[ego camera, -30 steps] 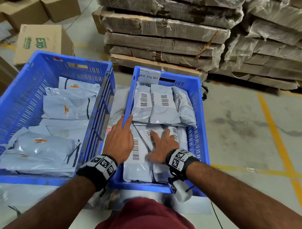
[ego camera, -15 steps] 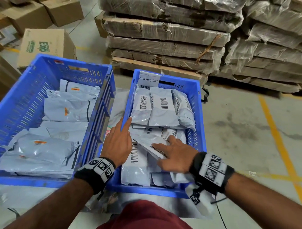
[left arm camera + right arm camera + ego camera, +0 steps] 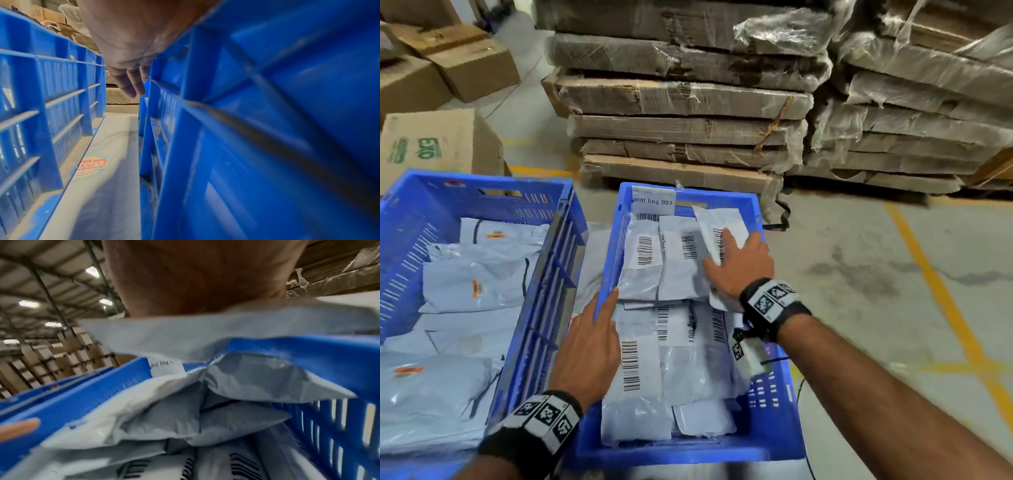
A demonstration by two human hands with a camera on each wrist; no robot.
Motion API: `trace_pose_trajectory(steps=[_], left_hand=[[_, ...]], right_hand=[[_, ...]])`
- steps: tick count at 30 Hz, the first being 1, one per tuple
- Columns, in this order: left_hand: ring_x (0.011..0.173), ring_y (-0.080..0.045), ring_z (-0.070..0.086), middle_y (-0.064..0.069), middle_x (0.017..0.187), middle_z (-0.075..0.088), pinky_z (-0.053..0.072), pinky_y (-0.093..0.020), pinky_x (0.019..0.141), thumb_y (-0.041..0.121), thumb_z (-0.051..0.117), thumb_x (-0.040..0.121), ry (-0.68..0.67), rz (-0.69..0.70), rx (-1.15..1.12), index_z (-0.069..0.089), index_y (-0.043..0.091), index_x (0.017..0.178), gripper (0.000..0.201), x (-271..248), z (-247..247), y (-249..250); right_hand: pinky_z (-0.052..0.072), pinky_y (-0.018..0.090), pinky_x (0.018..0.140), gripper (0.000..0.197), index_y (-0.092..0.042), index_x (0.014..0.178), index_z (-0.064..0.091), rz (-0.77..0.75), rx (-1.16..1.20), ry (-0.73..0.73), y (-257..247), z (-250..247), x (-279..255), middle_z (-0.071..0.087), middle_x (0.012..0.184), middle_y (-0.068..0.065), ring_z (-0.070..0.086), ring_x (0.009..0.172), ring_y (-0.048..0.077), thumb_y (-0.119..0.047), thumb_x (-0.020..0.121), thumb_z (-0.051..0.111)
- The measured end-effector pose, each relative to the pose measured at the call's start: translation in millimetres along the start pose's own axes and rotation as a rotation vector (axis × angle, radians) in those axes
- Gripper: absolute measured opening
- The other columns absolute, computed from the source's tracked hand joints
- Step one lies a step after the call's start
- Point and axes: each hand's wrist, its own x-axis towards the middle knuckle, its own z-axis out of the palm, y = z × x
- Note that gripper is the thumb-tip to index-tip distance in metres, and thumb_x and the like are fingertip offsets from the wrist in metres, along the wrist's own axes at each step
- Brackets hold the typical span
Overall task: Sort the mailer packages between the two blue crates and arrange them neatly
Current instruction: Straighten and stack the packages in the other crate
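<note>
Two hands at the right crate (image 3: pixel 770 442) of mailers.
Right hand (image 3: pixel 739 263) holds, apparently pinching, a tilted grey mailer (image 3: pixel 717 222); left hand (image 3: pixel 590 346) rests on the rim, fingers straight.

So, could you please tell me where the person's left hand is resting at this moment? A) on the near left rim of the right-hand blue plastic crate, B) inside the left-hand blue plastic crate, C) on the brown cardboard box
A: the left hand lies over the left rim of the right-hand blue plastic crate, fingers pointing along it.
</note>
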Motion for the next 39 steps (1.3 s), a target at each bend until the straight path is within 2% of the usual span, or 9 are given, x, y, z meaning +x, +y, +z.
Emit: trace_pose_trajectory(steps=[7,11,18,22,25,28,31,35,39], left_hand=[[0.121,-0.025,0.052,-0.006,0.152,0.043,0.049,-0.044,0.099,0.018,0.039,0.102,-0.027,-0.013,-0.033,0.026,0.029,0.158,0.058,1,3,-5],[0.134,-0.025,0.047,-0.008,0.153,0.043,0.04,-0.05,0.113,0.011,0.045,0.101,-0.036,-0.031,-0.039,0.029,0.027,0.157,0.06,2,2,-1],[0.127,-0.028,0.05,-0.011,0.146,0.048,0.045,-0.047,0.105,0.026,0.032,0.098,-0.074,-0.032,0.0,0.028,0.027,0.157,0.059,2,-4,2],[0.13,-0.031,0.049,-0.01,0.152,0.043,0.043,-0.049,0.109,0.027,0.031,0.097,-0.078,-0.042,0.025,0.029,0.025,0.157,0.06,3,-5,3],[0.125,-0.029,0.052,-0.006,0.154,0.041,0.047,-0.048,0.103,0.027,0.032,0.098,-0.076,-0.027,0.028,0.026,0.026,0.158,0.06,3,-3,0],[0.125,-0.025,0.05,-0.006,0.154,0.039,0.046,-0.043,0.104,0.024,0.034,0.101,-0.06,0.004,0.025,0.025,0.024,0.158,0.057,3,-4,1],[0.125,-0.026,0.05,-0.009,0.155,0.039,0.044,-0.04,0.102,0.022,0.035,0.103,-0.057,-0.014,0.054,0.026,0.022,0.158,0.056,2,-4,3],[0.126,-0.028,0.049,-0.009,0.157,0.037,0.042,-0.04,0.102,0.018,0.04,0.103,-0.065,-0.037,0.06,0.026,0.023,0.159,0.058,1,-6,4],[0.129,-0.028,0.048,-0.008,0.16,0.034,0.041,-0.041,0.103,0.023,0.032,0.101,-0.076,-0.045,0.061,0.026,0.023,0.159,0.058,1,-6,6]], right_hand=[[0.021,0.05,0.113,0.078,-0.02,0.157,0.022,0.086,-0.215,0.081,-6,54,45,0.018,0.157,0.029,0.025,0.14,0.041,-0.063,0.094,0.037],[0.012,0.05,0.116,0.074,-0.016,0.158,0.018,0.116,-0.177,0.09,-9,65,60,0.016,0.157,0.029,0.019,0.143,0.042,-0.056,0.098,0.036],[0.005,0.05,0.12,0.084,-0.012,0.159,0.008,0.121,-0.106,0.024,-11,67,67,0.0,0.16,0.032,0.008,0.149,0.042,-0.062,0.097,0.033],[0.011,0.052,0.119,0.091,-0.016,0.16,0.005,0.043,-0.099,0.066,-14,33,46,0.005,0.161,0.031,0.011,0.148,0.042,-0.072,0.092,0.031],[0.026,0.048,0.113,0.084,-0.018,0.159,0.016,-0.161,-0.033,0.109,-20,7,1,0.022,0.157,0.026,0.026,0.142,0.04,-0.065,0.093,0.04],[0.042,0.042,0.1,0.074,-0.022,0.155,0.027,-0.423,0.029,-0.023,-23,-3,-56,0.043,0.141,0.015,0.045,0.127,0.035,-0.059,0.095,0.047],[0.047,0.04,0.091,0.075,-0.025,0.156,0.022,-0.556,-0.029,-0.239,-31,11,-98,0.049,0.133,0.009,0.053,0.12,0.032,-0.06,0.094,0.046],[0.043,0.043,0.099,0.094,-0.02,0.159,-0.003,-0.491,-0.126,-0.572,-54,50,-116,0.037,0.146,0.02,0.048,0.128,0.037,-0.066,0.093,0.045],[0.037,0.041,0.107,0.109,-0.021,0.157,-0.016,-0.361,-0.071,-0.667,-81,61,-118,0.023,0.157,0.025,0.04,0.137,0.04,-0.075,0.087,0.047]])
